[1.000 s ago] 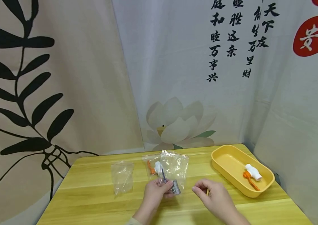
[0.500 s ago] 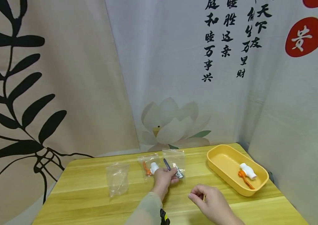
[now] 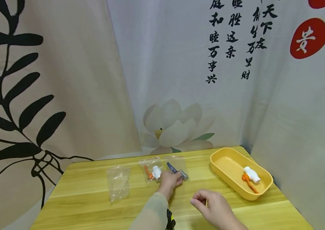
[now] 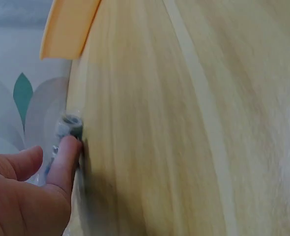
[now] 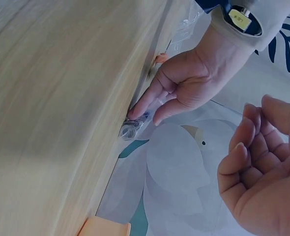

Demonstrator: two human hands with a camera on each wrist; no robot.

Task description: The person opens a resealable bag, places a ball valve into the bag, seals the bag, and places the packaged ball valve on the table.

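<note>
My left hand (image 3: 169,183) reaches to the back of the table, its fingers on a clear plastic bag (image 3: 180,162). In this bag lie a dark blue stick-like piece (image 3: 172,167) and a grey, roughly cylindrical piece (image 3: 184,174). In the left wrist view a straight finger touches the grey piece (image 4: 70,125), with the thumb standing apart. My right hand (image 3: 216,209) hovers over the front of the table, thumb and index tips together, other fingers loosely curled and nothing held. Beside the left hand lies another clear bag (image 3: 142,163) with an orange piece (image 3: 147,172) and a white piece (image 3: 156,172).
A flattened clear bag (image 3: 118,183) lies further left. On the right stands a yellow tray (image 3: 225,175), holding a white bottle-shaped piece (image 3: 252,174) and an orange piece with a thin stem (image 3: 249,183). A printed curtain (image 3: 93,80) hangs behind the table (image 3: 93,201).
My left hand has carried the bag with the blue and grey pieces away from me and laid it right of the other bag, its thumb now apart. The right hand stays nearly still.
</note>
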